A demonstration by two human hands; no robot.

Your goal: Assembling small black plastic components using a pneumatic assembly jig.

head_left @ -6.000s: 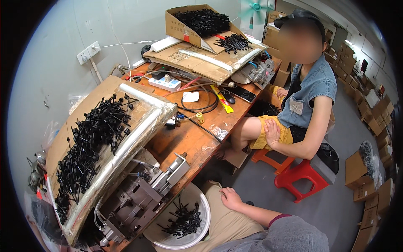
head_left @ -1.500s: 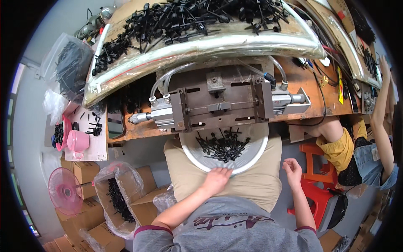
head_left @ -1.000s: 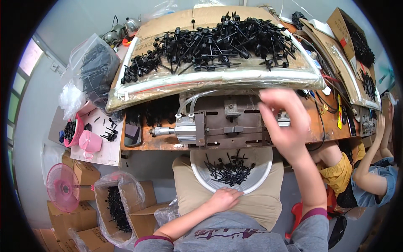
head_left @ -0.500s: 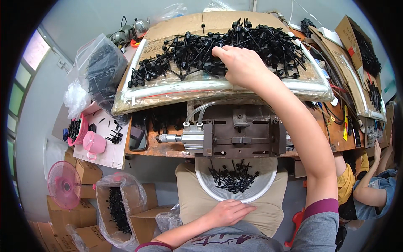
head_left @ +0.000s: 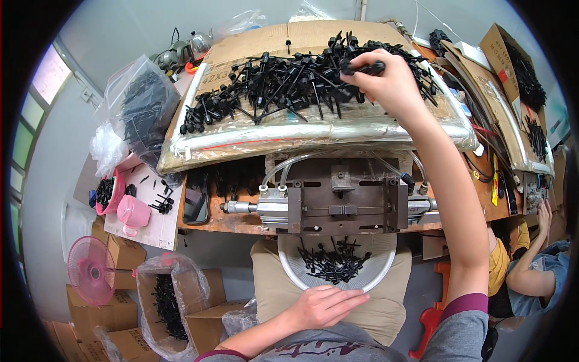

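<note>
My right hand is above the right part of a heap of black plastic parts, thin-stemmed with thick heads. Pinched between its thumb and fingers are some black parts; how many I cannot tell. The heap lies on a cardboard-covered tray with a white, plastic-wrapped edge. My left hand lies flat with its fingers stretched out, against the near rim of a white basket on my lap. More black parts lie inside the basket.
A metal clamping fixture with air cylinders and hoses stands at the bench's front edge. Left of it are a phone and a pink cup. A pink fan and a plastic-lined box stand lower left. Another person's arm shows at right.
My right hand has moved right and lifted out of the heap, and black parts now show in its fingers. The left hand stays at the basket rim. The whole view has shifted slightly.
</note>
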